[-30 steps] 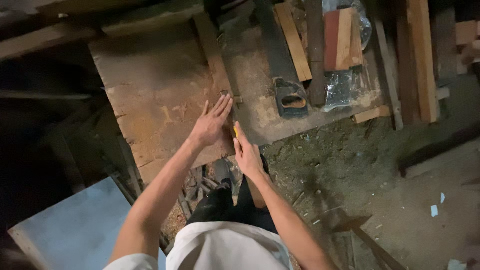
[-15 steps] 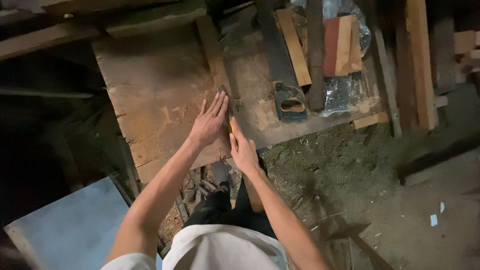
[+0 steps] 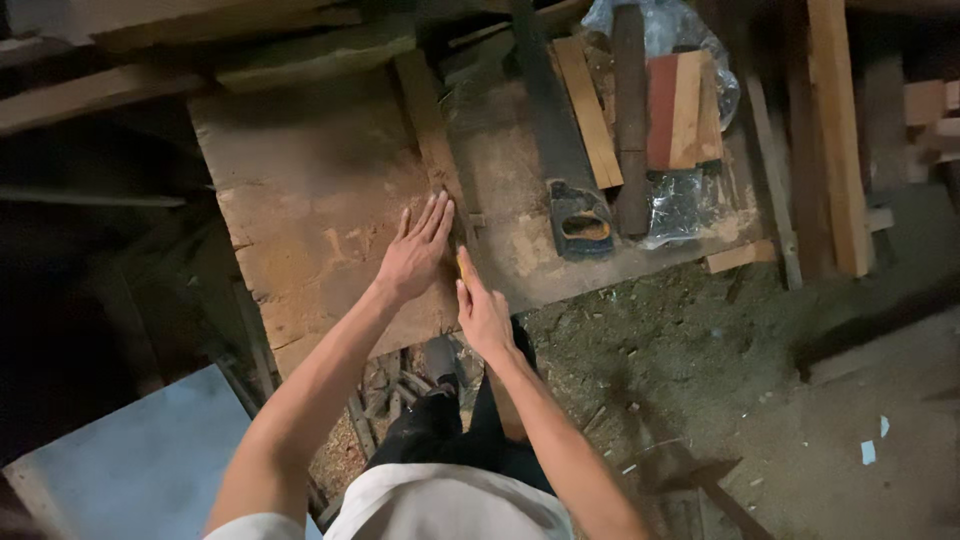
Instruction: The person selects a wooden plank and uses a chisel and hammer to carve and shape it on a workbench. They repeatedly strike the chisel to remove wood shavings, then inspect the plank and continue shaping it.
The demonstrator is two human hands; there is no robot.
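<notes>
left hand (image 3: 415,255) lies flat, fingers spread, on board (image 3: 320,220) on the surface (image 3: 520,250). right hand (image 3: 482,315) just beside it, fingers closed round a yellow pencil (image 3: 460,268), tip at board's right edge. saw (image 3: 565,170) and wood strips (image 3: 590,110) lie right, apart from hands.

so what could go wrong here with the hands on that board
The left hand lies flat on the rough wooden board, right beside the right hand, which holds a small yellow tool; a slip could catch the fingers, and the worn surface may give splinters. The hand saw lies loose close by and could be knocked.
</notes>
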